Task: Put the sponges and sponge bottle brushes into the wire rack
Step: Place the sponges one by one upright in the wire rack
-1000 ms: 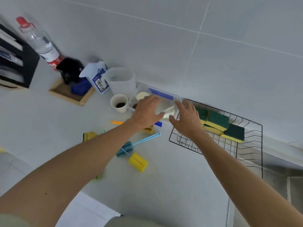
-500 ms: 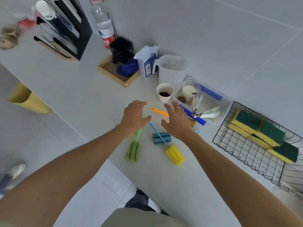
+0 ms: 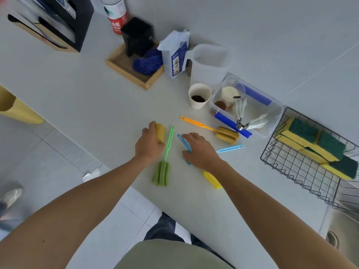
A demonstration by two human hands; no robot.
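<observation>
On the white countertop [image 3: 81, 98], the left hand [image 3: 148, 143] curls its fingers over a yellow sponge [image 3: 160, 132], gripping it against the surface. Just to its right lies a green bottle brush [image 3: 164, 164], handle pointing away, sponge head toward the person. The right hand [image 3: 200, 150] presses down on a blue bottle brush [image 3: 183, 142], thumb and fingers bent round its handle; the head is hidden under the palm. A yellow brush head [image 3: 212, 180] peeks from beneath the right wrist, and a light-blue handle [image 3: 230, 148] sticks out to the right of that hand. Farther back lies an orange bottle brush [image 3: 211, 129], its head touching a clear plastic bin [image 3: 275, 121]. That makes four brush heads or handles in plain view besides the blue one. At the right, the wire rack [image 3: 303, 167] holds three green-and-yellow scouring sponges [image 3: 318, 144], overlapping in a row.
</observation>
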